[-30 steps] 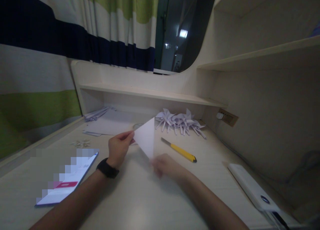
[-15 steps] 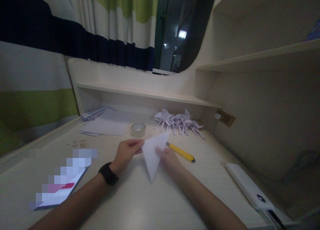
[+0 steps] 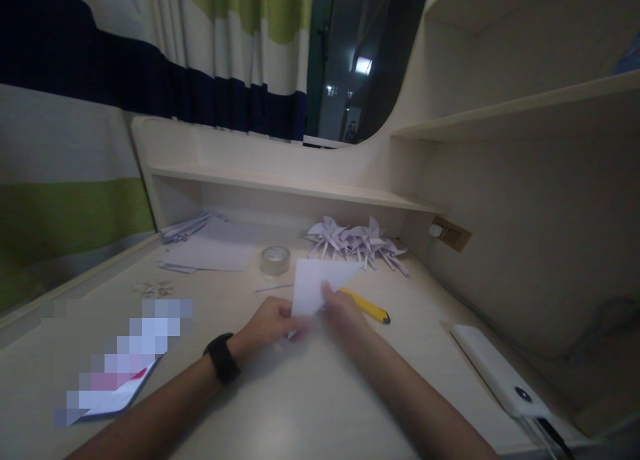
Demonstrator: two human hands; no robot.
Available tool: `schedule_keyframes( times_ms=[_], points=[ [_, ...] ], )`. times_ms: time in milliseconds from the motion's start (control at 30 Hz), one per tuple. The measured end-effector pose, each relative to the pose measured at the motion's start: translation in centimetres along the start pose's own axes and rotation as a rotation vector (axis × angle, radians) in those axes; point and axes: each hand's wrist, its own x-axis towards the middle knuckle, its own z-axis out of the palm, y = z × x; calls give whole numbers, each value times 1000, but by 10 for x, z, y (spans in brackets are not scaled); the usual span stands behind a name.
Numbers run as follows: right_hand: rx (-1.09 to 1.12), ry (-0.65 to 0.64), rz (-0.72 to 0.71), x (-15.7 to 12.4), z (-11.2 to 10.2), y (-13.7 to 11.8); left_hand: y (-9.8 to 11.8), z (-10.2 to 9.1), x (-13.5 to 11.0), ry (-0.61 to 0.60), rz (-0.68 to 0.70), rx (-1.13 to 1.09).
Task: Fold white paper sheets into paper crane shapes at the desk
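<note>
A white paper triangle (image 3: 315, 283) stands just above the desk (image 3: 300, 393), held between both hands. My left hand (image 3: 270, 323), with a black watch on its wrist, pinches the triangle's lower left corner. My right hand (image 3: 345, 313) grips its right side, thumb on the front. Behind the right hand lies a yellow utility knife (image 3: 367, 307), partly hidden. A roll of clear tape (image 3: 275, 260) sits just beyond the paper.
A heap of folded white paper shapes (image 3: 357, 243) lies at the back under the low shelf. Paper sheets (image 3: 210, 250) and scraps are at the back left. A phone (image 3: 115, 387) lies front left, a white power bank (image 3: 505, 373) front right.
The paper has been turned from a downward-pointing triangle to one with its flat edge up. My left hand slid down to its lower corner and both hands drew closer.
</note>
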Motion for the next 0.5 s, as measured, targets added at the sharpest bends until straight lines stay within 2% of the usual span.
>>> schedule_keyframes(
  times_ms=[200,500],
  points=[
    [34,68,-128,4,-21,-21,-7,-6,2,-20,-36,30],
    [186,241,-108,12,-44,-35,-10,-8,5,-37,-93,51]
  ],
)
